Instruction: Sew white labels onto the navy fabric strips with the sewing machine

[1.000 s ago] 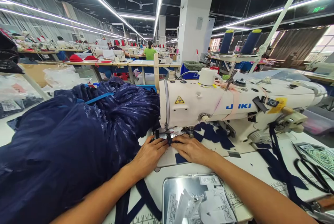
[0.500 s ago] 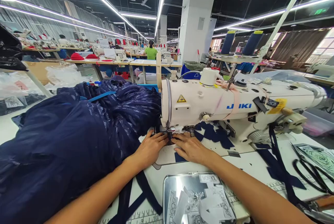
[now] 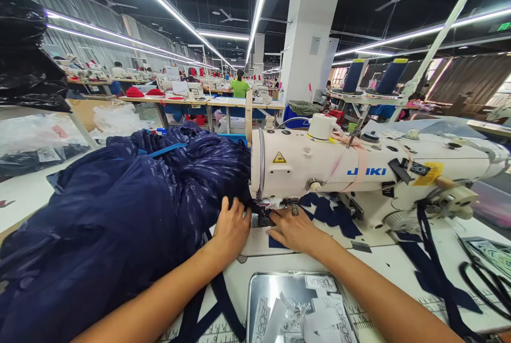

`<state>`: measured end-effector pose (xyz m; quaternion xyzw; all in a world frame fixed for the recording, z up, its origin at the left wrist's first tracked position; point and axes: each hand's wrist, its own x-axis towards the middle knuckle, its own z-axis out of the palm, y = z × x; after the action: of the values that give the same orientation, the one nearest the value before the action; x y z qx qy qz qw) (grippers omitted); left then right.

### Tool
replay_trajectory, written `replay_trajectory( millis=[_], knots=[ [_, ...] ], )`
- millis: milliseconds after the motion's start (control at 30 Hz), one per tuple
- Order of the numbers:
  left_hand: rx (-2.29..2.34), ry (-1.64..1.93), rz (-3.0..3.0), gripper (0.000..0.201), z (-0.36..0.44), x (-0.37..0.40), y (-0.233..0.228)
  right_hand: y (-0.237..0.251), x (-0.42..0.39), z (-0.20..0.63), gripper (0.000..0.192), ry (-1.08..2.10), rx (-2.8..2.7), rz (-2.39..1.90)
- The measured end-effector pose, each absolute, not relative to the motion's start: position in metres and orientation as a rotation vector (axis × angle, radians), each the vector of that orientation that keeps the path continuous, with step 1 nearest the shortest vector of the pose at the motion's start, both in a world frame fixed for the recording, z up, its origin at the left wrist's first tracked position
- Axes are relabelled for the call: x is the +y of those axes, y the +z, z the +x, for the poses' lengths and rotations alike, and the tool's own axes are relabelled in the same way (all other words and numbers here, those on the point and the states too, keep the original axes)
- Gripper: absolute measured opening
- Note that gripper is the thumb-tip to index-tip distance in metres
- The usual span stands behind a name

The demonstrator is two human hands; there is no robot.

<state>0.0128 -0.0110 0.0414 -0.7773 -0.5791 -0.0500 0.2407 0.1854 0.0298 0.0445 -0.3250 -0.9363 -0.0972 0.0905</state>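
The small navy piece (image 3: 276, 241) was laid flat on the white bed of the sewing machine (image 3: 359, 172), directly below the needle area (image 3: 263, 214) at the machine's left end. Its long axis could not be made out, since most of it was covered by the hands. It was flanked by both hands: the left hand (image 3: 232, 231) was placed to the left of the needle, the right hand (image 3: 293, 230) to the right, and the presser foot was seen between their fingertips. Neither hand was clearly nearer; both were touching the work at the needle.

The fingers of the left hand (image 3: 235, 209) were held together and extended forward, pressed down where the big heap of navy fabric (image 3: 120, 215) met the machine head; nothing was gripped in them. The fingers of the right hand (image 3: 279, 216) were likewise stretched out flat and pointed toward the needle, with the palm resting on the navy piece rather than closed around it.

Nearer the person, a metal tray of white labels (image 3: 299, 305) was set on the counter (image 3: 391, 258), just below the right forearm. Dark straps (image 3: 435, 263) were draped to the right of the machine, well apart from both hands.
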Motion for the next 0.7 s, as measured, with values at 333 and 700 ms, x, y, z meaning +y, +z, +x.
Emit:
replay_trajectory(
  millis=[333,700],
  knots=[
    [-1.482,-0.164,-2.26,0.023,0.005,0.007,0.045,0.044,0.029,0.201,0.018,-0.293,-2.942,-0.756],
    [-1.463,-0.181,-2.263,0.024,0.006,0.01,0.044,0.038,0.027,0.193,0.015,-0.388,-2.925,-0.728]
  ],
)
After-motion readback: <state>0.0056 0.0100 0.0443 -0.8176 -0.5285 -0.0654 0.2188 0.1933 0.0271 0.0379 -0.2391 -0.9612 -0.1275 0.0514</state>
